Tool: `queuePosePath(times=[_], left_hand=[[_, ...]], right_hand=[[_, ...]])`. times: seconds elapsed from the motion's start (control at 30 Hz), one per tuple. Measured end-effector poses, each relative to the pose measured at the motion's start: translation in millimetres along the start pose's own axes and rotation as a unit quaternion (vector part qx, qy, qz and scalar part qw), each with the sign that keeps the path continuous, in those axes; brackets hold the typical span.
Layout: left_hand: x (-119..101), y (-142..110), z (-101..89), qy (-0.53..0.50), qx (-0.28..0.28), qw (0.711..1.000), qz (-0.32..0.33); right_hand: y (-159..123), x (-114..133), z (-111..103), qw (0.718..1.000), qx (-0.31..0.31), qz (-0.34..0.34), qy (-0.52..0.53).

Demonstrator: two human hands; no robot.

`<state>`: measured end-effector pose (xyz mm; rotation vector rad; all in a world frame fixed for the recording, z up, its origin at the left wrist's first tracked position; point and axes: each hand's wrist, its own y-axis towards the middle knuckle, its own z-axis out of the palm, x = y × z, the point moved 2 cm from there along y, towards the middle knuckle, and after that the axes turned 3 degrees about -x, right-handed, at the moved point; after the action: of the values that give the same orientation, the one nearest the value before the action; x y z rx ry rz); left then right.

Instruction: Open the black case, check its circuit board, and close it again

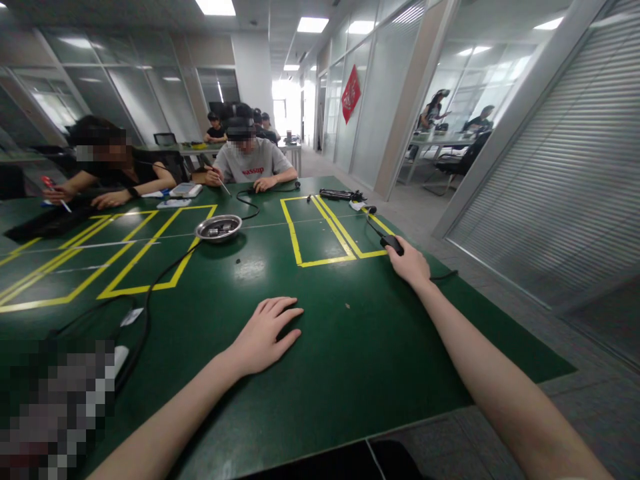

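My left hand (263,335) lies flat on the green table (350,373), fingers spread, holding nothing. My right hand (411,262) reaches far out to the right edge of the table and closes on a small black device (393,244) with a thin black cable running from it. The device sits at the corner of a yellow-taped rectangle (320,230). A round metal dish (219,228) with small parts in it stands further back, left of that rectangle.
Two people sit at the far side of the table; one in a grey shirt (250,167), another on the left (113,173). A black cable (150,293) snakes across the table's left. A black tool (340,195) lies at the back. An aisle runs on the right.
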<state>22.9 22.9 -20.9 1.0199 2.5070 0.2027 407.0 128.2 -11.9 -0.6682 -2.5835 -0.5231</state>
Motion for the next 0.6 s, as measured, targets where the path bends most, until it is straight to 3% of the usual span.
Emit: queuePosePath(times=[0.33, 0.6], left_hand=[[-2, 0, -0.4, 0.010, 0.006, 1.000, 0.001], [-2, 0, 0.2, 0.010, 0.002, 1.000, 0.007]], right_hand=[[14, -21, 10, 0.999, -0.026, 0.012, -0.026], [8, -14, 9, 0.999, -0.012, -0.007, -0.034]])
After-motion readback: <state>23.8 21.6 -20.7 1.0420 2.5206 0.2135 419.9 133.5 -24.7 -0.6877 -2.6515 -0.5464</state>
